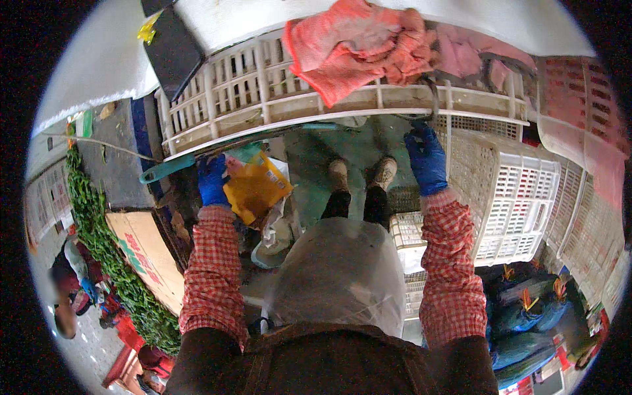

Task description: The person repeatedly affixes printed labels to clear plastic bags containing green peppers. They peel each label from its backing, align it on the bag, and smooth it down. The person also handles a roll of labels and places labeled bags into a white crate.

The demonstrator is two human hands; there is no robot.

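Observation:
My left hand (213,181), in a blue glove, is at the near edge of a white plastic crate (262,106). A teal handle (168,170) lies just beside it, and a yellow packet (259,190) is at its other side. My right hand (425,160), also gloved in blue, has curled fingers below the crate's near edge. A dark strap (434,96) passes over the crate edge right above those fingers. The fingertips of both hands are hidden, so their grip is unclear. A red cloth (358,49) drapes over the crate.
Slatted white crates (516,207) stand to the right, with blue-black bags (523,340) behind them. At left are a cardboard box (148,252), a long heap of green leafy vegetables (113,256) and another person (74,281). A black flat object (174,52) leans at the crate's upper left corner.

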